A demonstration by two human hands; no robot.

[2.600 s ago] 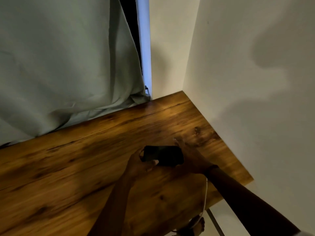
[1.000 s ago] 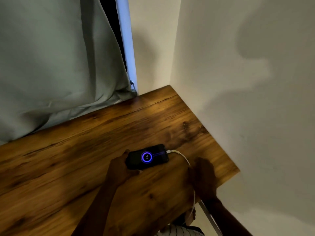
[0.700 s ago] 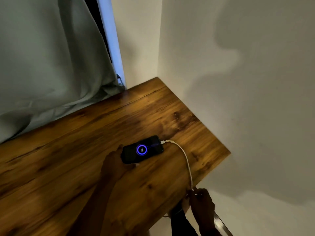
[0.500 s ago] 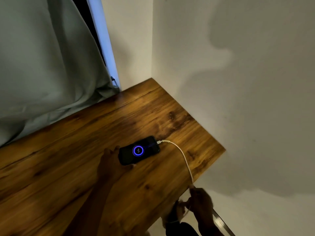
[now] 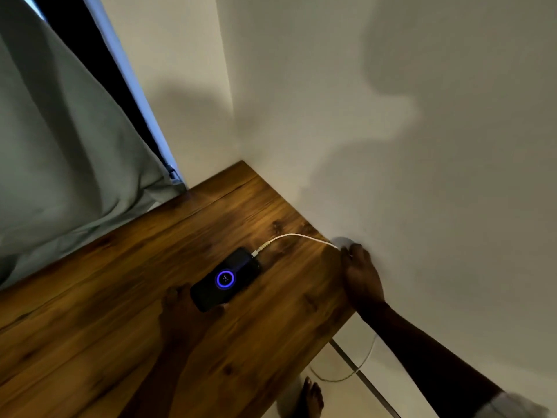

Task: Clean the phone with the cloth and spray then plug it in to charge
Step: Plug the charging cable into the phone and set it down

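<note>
The phone (image 5: 226, 279) lies flat on the desk (image 5: 105, 312) toward its right end, well in front of the curtain (image 5: 60, 161) that hangs behind the desk's far edge, and left of the wall (image 5: 422, 176) along the desk's right side. The cable (image 5: 297, 235) runs from the phone's far end rightward across the desk to the edge by the wall, where the fingers (image 5: 351, 251) of the right hand (image 5: 360, 276) meet it, while the left hand (image 5: 184, 315) rests on the desk holding the phone's near end. Below the desk's near right corner, more cable hangs above the floor (image 5: 340, 399), beside a foot (image 5: 312, 398).
</note>
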